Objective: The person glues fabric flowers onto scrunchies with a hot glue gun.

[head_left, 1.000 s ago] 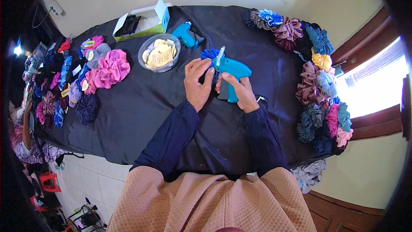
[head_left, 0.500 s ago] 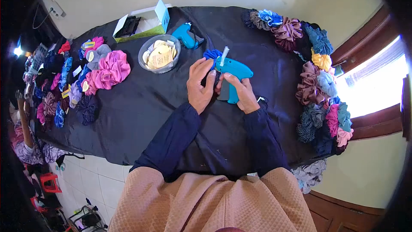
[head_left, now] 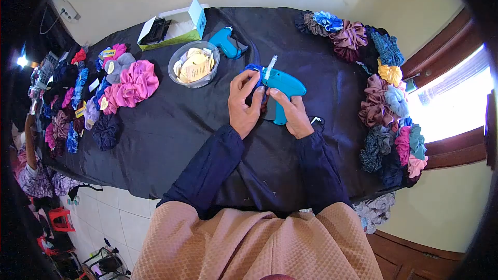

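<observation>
My right hand (head_left: 293, 115) is closed around the handle of a teal tagging gun (head_left: 284, 83), which has a strip of white tag fasteners (head_left: 271, 67) standing up from its top. In my left hand (head_left: 244, 106) is a blue scrunchie (head_left: 254, 68), gathered against the front end of the gun. My left fingers cover most of the scrunchie, and the gun's needle is hidden. Beyond my left hand stands a round clear tub (head_left: 193, 84) of cream paper tags (head_left: 196, 67). A second teal tagging gun (head_left: 225, 43) lies behind it.
Scrunchies in many colours, pink ones (head_left: 136, 83) among them, are heaped on the left of the black-covered table (head_left: 155, 140). More scrunchies (head_left: 374, 98) line the right edge. An opened box (head_left: 174, 36) stands at the back. At far left shows another person's arm (head_left: 30, 145).
My left fingers have closed further over the blue scrunchie, so less of it shows. The tagging gun has hardly moved. The other person's arm at far left has shifted slightly.
</observation>
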`<control>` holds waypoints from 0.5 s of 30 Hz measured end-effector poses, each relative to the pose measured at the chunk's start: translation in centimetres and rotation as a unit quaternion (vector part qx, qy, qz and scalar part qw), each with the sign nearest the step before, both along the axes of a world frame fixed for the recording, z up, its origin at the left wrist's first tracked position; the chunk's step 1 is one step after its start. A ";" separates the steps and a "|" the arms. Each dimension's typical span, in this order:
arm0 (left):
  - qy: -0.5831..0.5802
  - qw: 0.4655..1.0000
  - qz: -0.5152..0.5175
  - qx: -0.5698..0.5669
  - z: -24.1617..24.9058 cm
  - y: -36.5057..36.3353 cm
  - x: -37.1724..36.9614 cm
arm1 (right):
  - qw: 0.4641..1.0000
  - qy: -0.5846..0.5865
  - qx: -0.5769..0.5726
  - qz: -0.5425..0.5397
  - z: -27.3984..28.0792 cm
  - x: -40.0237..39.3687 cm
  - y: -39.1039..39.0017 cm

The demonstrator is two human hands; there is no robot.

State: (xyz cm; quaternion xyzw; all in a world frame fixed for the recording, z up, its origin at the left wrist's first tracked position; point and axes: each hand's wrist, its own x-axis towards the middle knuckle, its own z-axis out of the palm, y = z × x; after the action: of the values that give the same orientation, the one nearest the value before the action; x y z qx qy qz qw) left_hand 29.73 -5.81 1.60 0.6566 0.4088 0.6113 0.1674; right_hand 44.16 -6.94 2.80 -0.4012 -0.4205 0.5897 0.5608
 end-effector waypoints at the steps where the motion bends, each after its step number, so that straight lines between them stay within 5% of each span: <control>1: -0.017 1.000 -0.009 -0.013 -0.2 0.1 0.0 | 1.000 0.000 0.000 0.000 0.0 0.0 0.0; 15: -0.022 1.000 -0.007 -0.021 -0.2 -0.1 0.1 | 0.999 0.027 -0.024 0.022 0.8 -0.1 -0.1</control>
State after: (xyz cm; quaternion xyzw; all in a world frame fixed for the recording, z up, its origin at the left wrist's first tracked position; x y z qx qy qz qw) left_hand 29.82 -5.92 1.45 0.6422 0.4136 0.6154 0.1943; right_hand 44.06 -7.03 3.65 -0.3892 -0.3993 0.6225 0.5491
